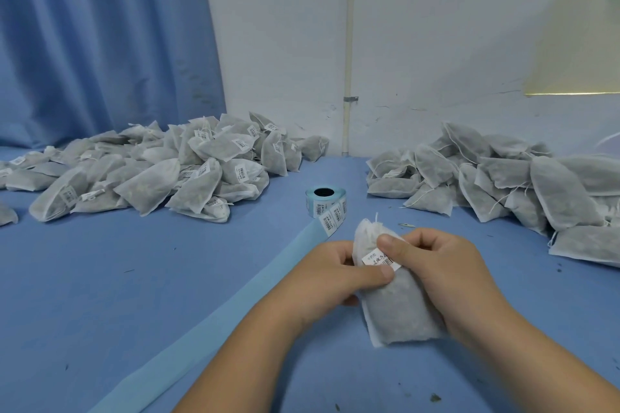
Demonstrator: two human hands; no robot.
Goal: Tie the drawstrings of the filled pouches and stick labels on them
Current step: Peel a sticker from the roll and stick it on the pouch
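Left hand (330, 273), right hand (446, 271) curled round pouch (396, 308); thumbs press label (380, 261), seemingly part-stuck.

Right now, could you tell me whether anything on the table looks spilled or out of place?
Small dark crumbs lie scattered on the blue table, likely spilled pouch filling. The label on the held pouch sits tilted.

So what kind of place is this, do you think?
Probably a small hand-packing workspace: a pile of labelled pouches on the left, an unlabelled pile on the right, and a label roll between them on a blue-covered surface.
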